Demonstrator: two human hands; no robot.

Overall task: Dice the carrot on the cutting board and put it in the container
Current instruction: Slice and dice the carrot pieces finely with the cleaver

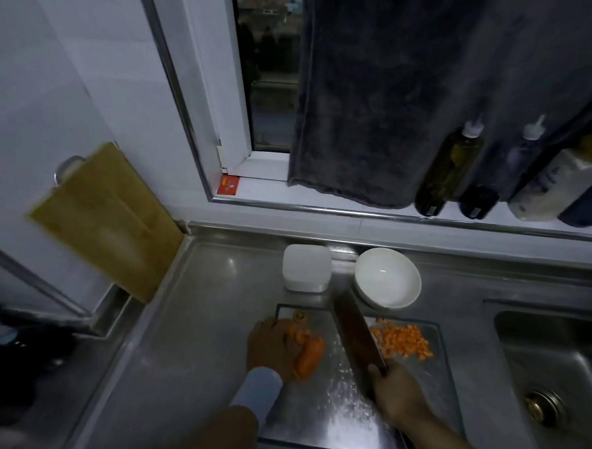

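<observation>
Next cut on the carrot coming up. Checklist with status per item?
1. Carrot steadied: ok. The left hand holds the uncut carrot on the cutting board.
2. Knife secured: ok. The right hand grips the knife at its handle.
3. Blade clear of the left hand: ok. It lies right of the carrot with a visible gap.
4. Diced carrot pile out of the cut path: ok, on the far side of the blade.
5. Vessel ready: white bowl ok, open and empty behind the board. Square white container: cannot tell whether it is lidded.
</observation>
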